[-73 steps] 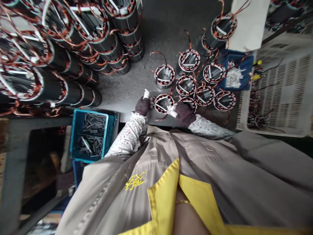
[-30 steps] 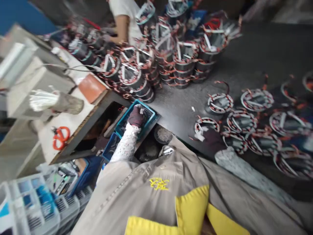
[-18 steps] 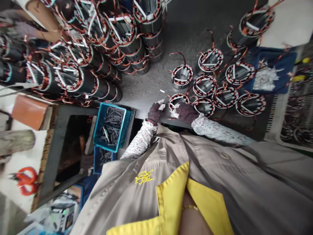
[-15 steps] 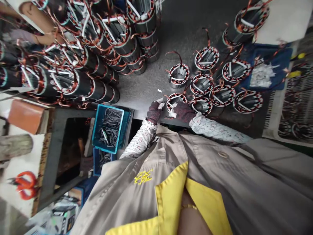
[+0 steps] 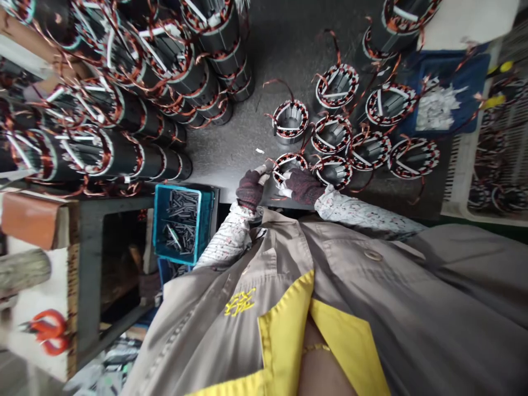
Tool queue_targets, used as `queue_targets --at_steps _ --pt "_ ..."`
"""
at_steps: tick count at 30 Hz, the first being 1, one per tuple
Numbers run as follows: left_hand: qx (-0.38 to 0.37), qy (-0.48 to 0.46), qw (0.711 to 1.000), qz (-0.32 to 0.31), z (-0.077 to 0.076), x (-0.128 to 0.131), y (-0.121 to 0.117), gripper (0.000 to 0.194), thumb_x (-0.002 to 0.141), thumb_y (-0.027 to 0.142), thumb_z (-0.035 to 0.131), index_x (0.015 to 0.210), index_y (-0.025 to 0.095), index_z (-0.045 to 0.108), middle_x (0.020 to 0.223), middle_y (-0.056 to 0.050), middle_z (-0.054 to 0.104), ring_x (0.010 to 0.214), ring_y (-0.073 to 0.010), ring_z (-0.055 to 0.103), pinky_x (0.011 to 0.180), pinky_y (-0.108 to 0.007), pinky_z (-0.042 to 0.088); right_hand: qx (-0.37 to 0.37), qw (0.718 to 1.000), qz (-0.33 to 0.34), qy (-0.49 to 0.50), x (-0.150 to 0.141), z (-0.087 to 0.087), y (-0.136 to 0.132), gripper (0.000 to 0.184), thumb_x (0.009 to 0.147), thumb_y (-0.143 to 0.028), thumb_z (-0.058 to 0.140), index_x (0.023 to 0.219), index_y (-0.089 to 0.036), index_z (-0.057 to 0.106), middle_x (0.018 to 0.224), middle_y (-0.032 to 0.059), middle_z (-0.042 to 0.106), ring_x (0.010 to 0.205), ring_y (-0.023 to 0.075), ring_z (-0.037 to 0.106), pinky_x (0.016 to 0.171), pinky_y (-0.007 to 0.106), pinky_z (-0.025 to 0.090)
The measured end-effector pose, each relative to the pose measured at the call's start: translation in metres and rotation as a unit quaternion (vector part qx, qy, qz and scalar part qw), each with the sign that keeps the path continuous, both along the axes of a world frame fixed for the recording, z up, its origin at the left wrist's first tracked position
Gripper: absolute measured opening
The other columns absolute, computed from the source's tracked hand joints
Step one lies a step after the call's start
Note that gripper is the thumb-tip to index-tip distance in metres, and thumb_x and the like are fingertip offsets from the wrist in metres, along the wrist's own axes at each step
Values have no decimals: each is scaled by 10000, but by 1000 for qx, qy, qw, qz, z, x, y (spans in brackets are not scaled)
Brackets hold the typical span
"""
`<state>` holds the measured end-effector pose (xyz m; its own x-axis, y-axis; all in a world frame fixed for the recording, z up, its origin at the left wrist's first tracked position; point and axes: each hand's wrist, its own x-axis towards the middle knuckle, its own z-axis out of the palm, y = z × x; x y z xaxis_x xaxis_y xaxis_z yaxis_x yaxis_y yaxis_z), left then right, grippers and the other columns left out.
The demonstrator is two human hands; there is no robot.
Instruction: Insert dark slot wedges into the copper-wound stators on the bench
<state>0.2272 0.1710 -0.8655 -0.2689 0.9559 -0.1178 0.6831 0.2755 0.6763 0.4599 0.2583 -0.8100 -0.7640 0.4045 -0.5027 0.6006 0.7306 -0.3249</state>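
left hand [image 5: 249,190] and right hand [image 5: 304,186], in dark knit gloves, flank a copper-wound motor stator [image 5: 290,168], curled at its near rim; grip cannot be told. further stators [image 5: 332,135] stand beyond on the dark workbench [image 5: 231,151].

The gloved left hand [image 5: 249,190] and gloved right hand [image 5: 304,186] are held close together with the fingers [image 5: 260,175] curled, the left forearm [image 5: 223,236] being raised from below and the right forearm [image 5: 363,215] being stretched out sideways, both covered by speckled white sleeves [image 5: 348,206].
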Motion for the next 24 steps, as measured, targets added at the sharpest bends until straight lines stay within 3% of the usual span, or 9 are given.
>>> queue_targets --at_steps 5,10,16,20,24 --pt "13 -20 1000 16 -6 6 -3 333 1197 271 782 1465 209 969 1515 -192 965 1494 -422 918 1435 -608 668 -17 1000 -11 -19 -2 12 -1 517 1311 -306 612 1686 -80 888 1795 291 759 1806 454 579 1489 609 461" --pt "47 11 999 -18 -9 5 -4 314 1263 373 741 1430 231 966 1466 -162 979 1428 -358 923 1344 -477 715 -28 999 -11 -27 -4 19 -1 515 1306 -266 615 1710 -84 878 1802 287 754 1822 447 566 1507 602 443" --pt "-84 113 986 -84 3 3 13 394 1195 255 733 1519 182 945 1416 -223 939 1320 -399 918 1238 -460 710 -52 998 -20 -28 -4 28 0 533 1295 -254 596 1701 -23 852 1822 336 717 1830 499 540 1522 672 420" --pt "-58 42 992 -108 10 -8 26 331 1176 314 801 1447 202 954 1471 -191 952 1453 -384 879 1341 -452 679 -54 998 -28 -28 -3 27 0 546 1288 -286 597 1710 -59 858 1826 317 718 1820 505 542 1518 680 432" --pt "-44 -3 997 -69 17 -19 12 350 1129 344 874 1447 231 965 1549 -166 951 1505 -390 870 1362 -481 678 -53 998 -19 -33 -3 24 0 558 1300 -296 582 1731 -51 839 1830 321 710 1826 495 511 1528 683 402"
